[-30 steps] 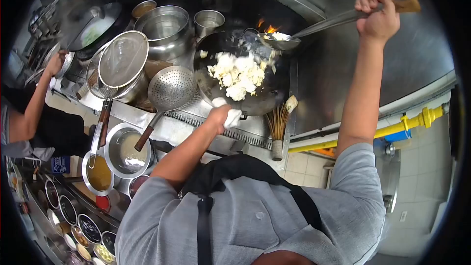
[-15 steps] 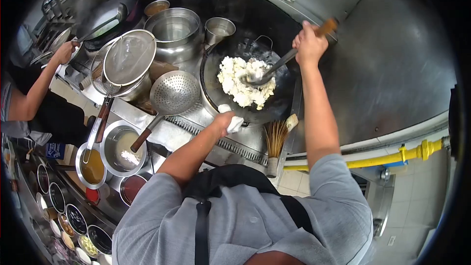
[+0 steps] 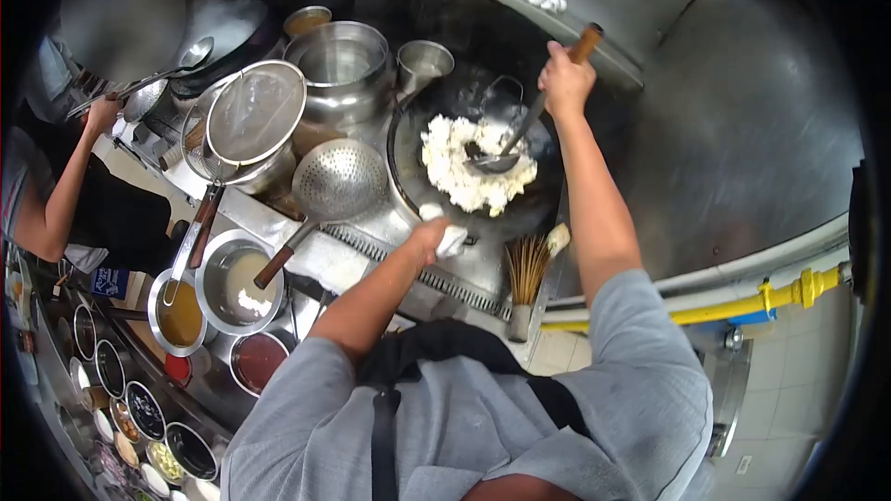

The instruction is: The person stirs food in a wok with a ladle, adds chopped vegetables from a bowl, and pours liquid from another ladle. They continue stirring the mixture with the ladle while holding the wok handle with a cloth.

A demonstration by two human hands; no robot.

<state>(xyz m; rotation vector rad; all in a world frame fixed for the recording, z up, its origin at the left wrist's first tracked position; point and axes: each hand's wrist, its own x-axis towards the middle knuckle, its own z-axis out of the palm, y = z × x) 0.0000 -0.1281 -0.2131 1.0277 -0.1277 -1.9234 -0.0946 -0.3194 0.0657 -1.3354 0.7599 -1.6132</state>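
Observation:
A black wok point(image 3: 408, 172) sits on the stove with a mound of white rice point(image 3: 459, 172) in it. My right hand point(image 3: 564, 82) grips the wooden-handled ladle point(image 3: 520, 134), whose bowl rests in the middle of the rice. My left hand point(image 3: 429, 237) holds the wok's near rim through a white cloth point(image 3: 450, 239).
Left of the wok stand steel pots point(image 3: 339, 70), a perforated skimmer point(image 3: 336, 181) and a mesh strainer point(image 3: 252, 111). Bowls of sauces and seasonings point(image 3: 181, 315) line the lower left. A bamboo brush point(image 3: 524, 269) stands by the wok. Another person's arm point(image 3: 65, 181) works a second wok at far left.
My right hand came down from high at the right and lowered the ladle into the wok, then stirred the rice. My left hand stayed on the wok rim.

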